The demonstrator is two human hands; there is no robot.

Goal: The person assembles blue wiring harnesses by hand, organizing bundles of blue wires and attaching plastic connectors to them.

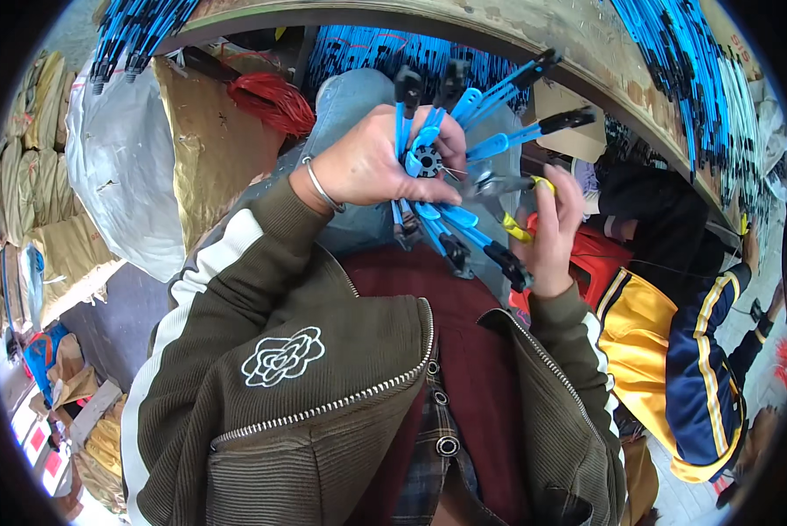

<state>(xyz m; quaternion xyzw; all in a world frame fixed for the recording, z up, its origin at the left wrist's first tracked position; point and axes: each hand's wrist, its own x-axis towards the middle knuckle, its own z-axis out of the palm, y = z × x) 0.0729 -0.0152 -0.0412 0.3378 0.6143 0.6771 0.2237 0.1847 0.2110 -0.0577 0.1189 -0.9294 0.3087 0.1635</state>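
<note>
My left hand (367, 162) is wrapped round a folding umbrella frame, its thumb and fingers closed about the round black hub (426, 161). From this hub, blue ribs (490, 145) with black jointed ends fan out on all sides. A thin wire (451, 171) sticks out at the hub's right side. Pliers with yellow handles (518, 230) are in my right hand (555, 230), its fingers curled about the grips. Their metal jaws (490, 184) point at the hub, close to the wire. Whether the jaws grip the wire I cannot tell.
A wooden bench (534, 44) curves across the far side, with bundles of blue ribs (665, 70) on it. A red wire coil (275, 103) lies beside a large wrapped sack (126, 167) at left. At right sits a person in a yellow and navy jacket (643, 351).
</note>
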